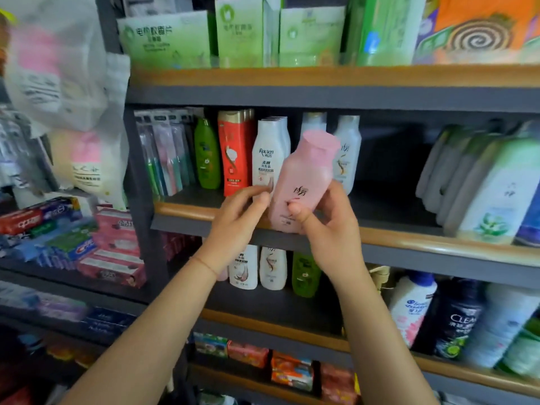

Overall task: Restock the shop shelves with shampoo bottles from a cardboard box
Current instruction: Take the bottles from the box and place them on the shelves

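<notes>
1. Up front, the right hand (330,226) grips a pink plastic shampoo bottle with a pink cap (304,176), thumb across its lower front and fingers (336,197) clamped round the far side.
2. That bottle tilts to the right, held in the air in front of the wooden-edged middle shelf (409,244), its base just at the shelf's lip.
3. Beside it, the left hand (236,217) has straight, relaxed fingers whose tips touch the bottle's left side.
4. Behind the hands stand a white Raclen shampoo bottle (267,159), a red shampoo bottle (233,153) and a green shampoo bottle (207,154) in a row on the same shelf.
5. Further right, a row of pale green bottles (493,188) leans on that shelf, well apart from the hands.
6. Lower down, a dark Clear bottle (458,320) sits on the shelf below.
</notes>
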